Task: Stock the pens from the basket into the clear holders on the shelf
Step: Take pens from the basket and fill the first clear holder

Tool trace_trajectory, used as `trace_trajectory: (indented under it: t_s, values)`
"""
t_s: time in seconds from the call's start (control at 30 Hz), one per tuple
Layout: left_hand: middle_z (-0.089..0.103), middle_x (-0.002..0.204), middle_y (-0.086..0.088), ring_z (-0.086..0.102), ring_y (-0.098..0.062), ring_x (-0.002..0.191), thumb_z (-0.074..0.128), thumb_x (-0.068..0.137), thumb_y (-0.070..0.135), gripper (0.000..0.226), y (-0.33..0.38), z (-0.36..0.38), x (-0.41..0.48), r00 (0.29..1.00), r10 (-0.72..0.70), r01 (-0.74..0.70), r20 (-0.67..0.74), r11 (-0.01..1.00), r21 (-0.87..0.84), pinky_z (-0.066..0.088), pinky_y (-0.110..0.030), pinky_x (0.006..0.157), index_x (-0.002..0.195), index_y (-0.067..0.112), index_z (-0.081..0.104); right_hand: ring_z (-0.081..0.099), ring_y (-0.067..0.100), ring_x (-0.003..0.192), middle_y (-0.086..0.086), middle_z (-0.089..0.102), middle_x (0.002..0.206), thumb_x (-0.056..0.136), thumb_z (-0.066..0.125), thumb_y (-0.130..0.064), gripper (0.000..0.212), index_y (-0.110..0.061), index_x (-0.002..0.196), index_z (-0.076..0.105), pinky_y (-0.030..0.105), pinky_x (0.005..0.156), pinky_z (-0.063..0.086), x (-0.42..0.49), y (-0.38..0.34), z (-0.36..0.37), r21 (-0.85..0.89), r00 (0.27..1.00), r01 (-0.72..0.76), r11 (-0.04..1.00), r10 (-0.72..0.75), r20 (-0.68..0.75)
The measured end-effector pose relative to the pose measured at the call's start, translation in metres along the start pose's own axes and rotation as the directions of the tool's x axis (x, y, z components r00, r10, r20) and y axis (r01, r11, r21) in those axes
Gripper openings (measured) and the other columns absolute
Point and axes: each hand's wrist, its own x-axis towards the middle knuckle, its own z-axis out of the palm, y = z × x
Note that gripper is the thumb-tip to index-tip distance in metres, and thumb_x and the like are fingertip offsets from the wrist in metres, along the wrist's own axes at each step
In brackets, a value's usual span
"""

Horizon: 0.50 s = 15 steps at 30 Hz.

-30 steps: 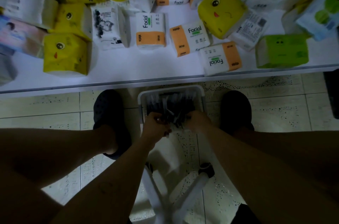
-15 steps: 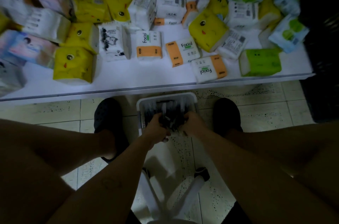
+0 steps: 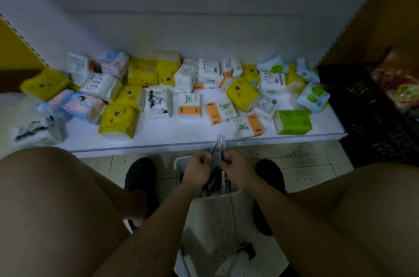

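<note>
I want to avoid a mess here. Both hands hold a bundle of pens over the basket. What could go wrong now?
1. The pens are a loose bundle gripped between the left hand and the right hand. Some may slip out and miss the basket, landing on the tiled floor.
2. No clear holders are in view, and tissue packs crowd the shelf, so the bundle could knock packs over or be put down in the wrong place.

Glossy plastic-wrapped tissue packs (image 3: 190, 107) on a smooth white shelf (image 3: 158, 138).
</note>
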Motion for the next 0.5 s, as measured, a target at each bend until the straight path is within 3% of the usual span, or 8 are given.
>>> trace_trajectory:
  t_s: [0.1, 0.2, 0.33, 0.4, 0.5]
  values:
    - [0.059, 0.08, -0.002, 0.057, -0.021, 0.078, 0.046, 0.099, 0.009, 0.013, 0.031, -0.007, -0.011, 0.994, 0.107, -0.109, -0.039, 0.993, -0.054, 0.048, -0.025, 0.068, 0.09, 0.011, 0.055, 0.055, 0.017, 0.071, 0.001, 0.059, 0.078, 0.085, 0.068, -0.012, 0.016, -0.015, 0.083, 0.053, 0.032, 0.066, 0.045, -0.01, -0.024, -0.017, 0.124, 0.996, 0.041, 0.991, -0.031, -0.084]
    - [0.059, 0.086, -0.008, 0.053, -0.019, 0.069, 0.042, 0.101, 0.008, 0.015, 0.063, -0.011, -0.022, 0.973, 0.224, -0.23, -0.057, 0.964, -0.137, 0.041, -0.012, 0.054, 0.1, 0.001, 0.055, 0.058, 0.019, 0.069, -0.005, 0.056, 0.07, 0.087, 0.069, -0.014, 0.013, -0.02, 0.094, 0.059, 0.033, 0.065, 0.049, -0.019, -0.047, -0.037, 0.164, 0.98, 0.127, 0.978, -0.099, -0.171]
    - [0.063, 0.083, 0.0, 0.049, -0.011, 0.062, 0.042, 0.103, 0.026, 0.023, 0.107, -0.02, -0.036, 0.93, 0.356, -0.367, -0.091, 0.908, -0.204, 0.037, -0.028, 0.058, 0.107, 0.013, 0.06, 0.054, 0.019, 0.063, 0.001, 0.054, 0.067, 0.096, 0.058, -0.026, 0.015, -0.022, 0.082, 0.058, 0.026, 0.057, 0.043, -0.03, -0.079, -0.069, 0.116, 0.937, 0.259, 0.959, -0.22, -0.27]
    - [0.065, 0.08, 0.002, 0.052, -0.009, 0.062, 0.045, 0.101, 0.031, 0.021, 0.133, -0.027, -0.045, 0.893, 0.434, -0.449, -0.115, 0.864, -0.226, 0.039, -0.027, 0.059, 0.101, 0.02, 0.064, 0.058, 0.026, 0.069, 0.007, 0.061, 0.075, 0.1, 0.052, -0.029, 0.024, -0.012, 0.086, 0.061, 0.039, 0.067, 0.051, -0.036, -0.095, -0.085, 0.104, 0.91, 0.316, 0.943, -0.27, -0.313]
    - [0.065, 0.08, 0.002, 0.054, -0.011, 0.061, 0.053, 0.098, 0.024, 0.013, 0.174, -0.041, -0.057, 0.846, 0.499, -0.534, -0.189, 0.801, -0.272, 0.044, -0.025, 0.056, 0.093, 0.026, 0.065, 0.058, 0.024, 0.066, -0.012, 0.061, 0.067, 0.099, 0.053, -0.025, 0.026, -0.024, 0.074, 0.059, 0.05, 0.069, 0.053, -0.044, -0.124, -0.112, 0.161, 0.868, 0.398, 0.903, -0.313, -0.385]
